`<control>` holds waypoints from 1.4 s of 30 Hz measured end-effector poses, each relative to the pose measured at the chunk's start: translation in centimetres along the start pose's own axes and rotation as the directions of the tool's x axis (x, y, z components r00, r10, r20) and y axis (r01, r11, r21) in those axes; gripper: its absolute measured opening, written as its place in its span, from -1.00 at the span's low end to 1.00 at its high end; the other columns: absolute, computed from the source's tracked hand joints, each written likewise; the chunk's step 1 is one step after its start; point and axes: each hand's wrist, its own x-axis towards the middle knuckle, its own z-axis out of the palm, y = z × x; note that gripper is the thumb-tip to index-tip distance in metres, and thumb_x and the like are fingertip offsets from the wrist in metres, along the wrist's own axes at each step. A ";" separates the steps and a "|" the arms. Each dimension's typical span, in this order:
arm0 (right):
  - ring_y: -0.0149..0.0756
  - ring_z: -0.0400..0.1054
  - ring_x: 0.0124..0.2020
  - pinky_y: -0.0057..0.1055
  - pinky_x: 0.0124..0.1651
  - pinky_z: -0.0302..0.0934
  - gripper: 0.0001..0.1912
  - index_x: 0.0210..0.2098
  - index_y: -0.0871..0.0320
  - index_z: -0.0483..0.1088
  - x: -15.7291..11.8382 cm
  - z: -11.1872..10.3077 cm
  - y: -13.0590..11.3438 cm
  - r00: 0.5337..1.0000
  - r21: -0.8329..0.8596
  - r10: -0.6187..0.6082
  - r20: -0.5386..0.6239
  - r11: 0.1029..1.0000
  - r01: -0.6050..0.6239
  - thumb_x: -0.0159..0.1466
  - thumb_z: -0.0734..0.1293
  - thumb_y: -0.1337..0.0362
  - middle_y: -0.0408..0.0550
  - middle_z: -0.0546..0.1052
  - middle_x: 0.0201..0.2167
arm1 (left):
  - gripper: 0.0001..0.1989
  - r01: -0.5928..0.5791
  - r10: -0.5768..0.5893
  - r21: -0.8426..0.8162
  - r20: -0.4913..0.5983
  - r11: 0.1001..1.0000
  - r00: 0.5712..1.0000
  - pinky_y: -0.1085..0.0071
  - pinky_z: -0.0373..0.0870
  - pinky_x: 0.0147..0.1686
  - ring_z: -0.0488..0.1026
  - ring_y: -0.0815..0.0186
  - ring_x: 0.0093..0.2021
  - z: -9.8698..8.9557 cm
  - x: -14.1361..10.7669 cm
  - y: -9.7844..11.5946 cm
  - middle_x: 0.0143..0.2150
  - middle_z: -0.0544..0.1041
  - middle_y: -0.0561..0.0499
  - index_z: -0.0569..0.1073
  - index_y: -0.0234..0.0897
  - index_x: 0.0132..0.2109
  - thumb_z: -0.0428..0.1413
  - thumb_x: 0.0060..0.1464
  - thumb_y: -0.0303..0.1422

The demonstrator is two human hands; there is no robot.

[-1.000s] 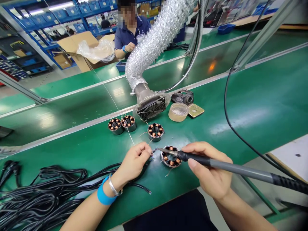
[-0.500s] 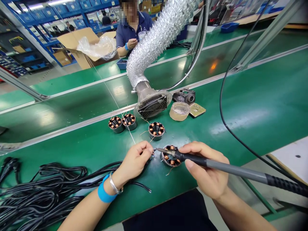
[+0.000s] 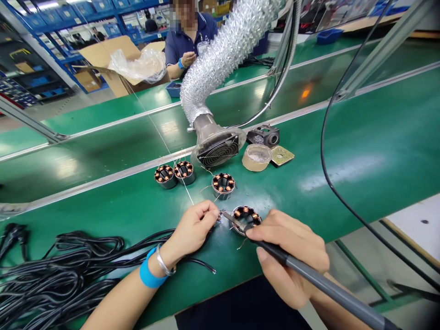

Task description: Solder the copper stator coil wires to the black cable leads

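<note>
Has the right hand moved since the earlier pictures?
Yes: the right hand has moved slightly lower in the view, farther from the tape roll.

Tabletop (image 3: pixel 309 201): green. Black cables (image 3: pixel 82 256) looped at left. Two copper-wound cores (image 3: pixel 165 183) side by side at rear; third core (image 3: pixel 222 195) and fourth core (image 3: pixel 246 209) separate, nearer front. To right rear: tan ring (image 3: pixel 256 163), square plate (image 3: pixel 283 156), dark holder (image 3: pixel 264 136).

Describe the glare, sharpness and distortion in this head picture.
Head view: a whitish glare streak lies on the green tabletop, up and right of the right hand; head view: the nearest copper-wound ring looks fairly sharp; head view: left frame post and right frame post splay outward, likely wide-angle distortion.
</note>
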 end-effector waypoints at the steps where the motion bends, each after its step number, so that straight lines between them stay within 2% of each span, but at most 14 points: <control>1: -0.34 0.24 -0.55 -0.34 -0.48 0.11 -0.73 -0.21 0.19 0.44 0.0 0.0 0.0 1.000 0.001 0.006 -0.004 1.000 -0.006 0.11 0.25 0.49 -0.07 0.42 -0.49 | -0.72 0.001 -0.001 0.001 0.000 1.000 1.000 0.48 0.00 -0.47 0.01 0.43 -0.49 0.0 0.0 0.0 -0.52 0.12 0.18 0.30 -0.29 -0.38 -0.02 0.24 -0.21; 6: -0.35 0.24 -0.55 -0.35 -0.49 0.12 -0.71 -0.19 0.19 0.44 0.2 -0.4 -0.1 0.999 0.020 -0.008 -0.038 1.000 0.009 0.11 0.24 0.47 -0.08 0.43 -0.51 | -0.73 -0.003 0.003 0.005 0.004 1.000 1.000 0.48 0.02 -0.46 0.03 0.43 -0.48 0.0 0.0 0.0 -0.51 0.13 0.17 0.29 -0.28 -0.37 -0.04 0.25 -0.22; 17: -0.31 0.26 -0.55 -0.30 -0.50 0.18 -0.68 -0.15 0.10 0.44 0.3 -0.6 -0.2 0.998 -0.008 0.051 -0.024 0.999 -0.051 0.12 0.25 0.46 -0.07 0.46 -0.49 | -0.72 0.010 -0.010 0.008 0.005 1.000 1.000 0.49 0.00 -0.47 0.01 0.42 -0.49 0.0 0.0 0.4 -0.52 0.12 0.18 0.28 -0.27 -0.39 -0.03 0.24 -0.20; 23: -0.29 0.31 -0.51 -0.30 -0.48 0.25 -0.68 -0.11 0.11 0.44 0.2 -0.9 -0.1 0.999 -0.013 0.043 -0.031 0.999 -0.043 0.15 0.26 0.45 -0.06 0.47 -0.45 | -0.71 0.027 -0.027 -0.006 0.008 1.000 1.000 0.49 -0.01 -0.48 -0.01 0.43 -0.50 0.0 -0.2 0.4 -0.53 0.09 0.19 0.27 -0.27 -0.39 -0.02 0.23 -0.18; 28: -0.34 0.41 -0.44 -0.39 -0.39 0.36 -0.54 0.12 0.09 0.34 0.0 -0.1 1.6 0.997 -0.065 0.060 0.056 0.996 -0.056 0.26 0.27 0.51 -0.09 0.54 -0.36 | -0.66 0.050 -0.040 -0.072 0.126 0.996 0.991 0.49 -0.06 -0.52 -0.07 0.44 -0.53 -0.2 -0.6 0.3 -0.53 0.04 0.20 0.27 -0.26 -0.35 -0.05 0.27 -0.10; 31: -0.39 0.42 -0.46 -0.45 -0.38 0.35 -0.62 0.04 0.09 0.39 0.2 0.9 2.8 0.988 -0.106 0.005 0.155 0.994 0.011 0.28 0.26 0.52 -0.11 0.58 -0.33 | -0.62 0.020 -0.005 -0.079 0.177 0.997 0.984 0.48 -0.02 -0.50 -0.04 0.43 -0.50 -0.3 -0.8 0.3 -0.49 0.08 0.17 0.26 -0.26 -0.35 -0.05 0.27 -0.04; 34: -0.41 0.39 -0.50 -0.47 -0.43 0.30 -0.73 -0.06 0.12 0.43 0.6 1.5 3.6 0.968 -0.057 -0.072 0.241 0.994 0.088 0.30 0.25 0.49 -0.13 0.55 -0.43 | -0.59 -0.025 0.029 -0.024 0.197 0.999 0.980 0.47 0.04 -0.45 0.01 0.41 -0.45 -0.5 -1.0 0.5 -0.45 0.13 0.14 0.28 -0.27 -0.34 -0.05 0.26 -0.01; 37: -0.41 0.35 -0.53 -0.48 -0.46 0.27 -0.74 -0.09 0.14 0.42 0.8 1.7 3.7 0.960 -0.047 -0.115 0.257 0.990 0.131 0.30 0.23 0.51 -0.15 0.50 -0.49 | -0.61 -0.045 0.039 0.022 0.220 0.999 0.975 0.46 0.08 -0.42 0.07 0.40 -0.44 -0.7 -1.2 0.8 -0.45 0.19 0.13 0.31 -0.28 -0.30 -0.07 0.28 -0.03; 42: -0.38 0.42 -0.42 -0.46 -0.35 0.34 -0.73 -0.07 0.11 0.35 0.6 1.4 3.3 0.973 -0.073 -0.082 0.214 0.992 0.099 0.30 0.22 0.51 -0.11 0.54 -0.37 | -0.64 -0.050 0.034 0.075 0.200 0.996 0.979 0.46 0.12 -0.40 0.17 0.40 -0.43 -0.8 -1.3 1.3 -0.44 0.30 0.10 0.32 -0.28 -0.30 -0.05 0.29 -0.07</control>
